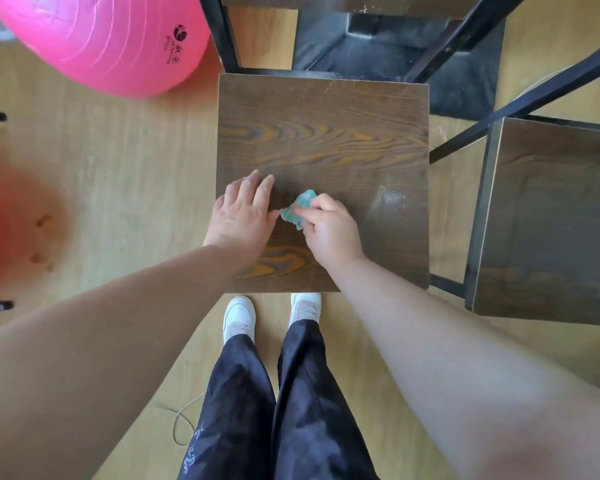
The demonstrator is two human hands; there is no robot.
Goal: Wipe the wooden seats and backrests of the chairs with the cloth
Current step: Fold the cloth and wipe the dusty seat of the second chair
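The person stands at the near edge of the seat, white shoes just short of it, both forearms reaching out over the wood. The left hand lies flat on the near-left part of the seat, fingers straight and close together, pointing away; it looks like a brace, not a worker. Just to its right, the right hand has its fingers curled round the cloth – a small teal wad bunched under the fingertips and pressed to the wood, almost touching the left thumb.

So the cloth sits between the two hands, near and left of centre, and it is too crumpled to show a long axis. Nearly all the bare seat lies far and right of it, including a pale dusty patch near the right edge. My guess is the next stroke has to go that way, along the grain, and the right arm is angled to sweep it.

Farther off, the backrest is at the top edge of the view. The second chair seat stands to the right – neither is touched.
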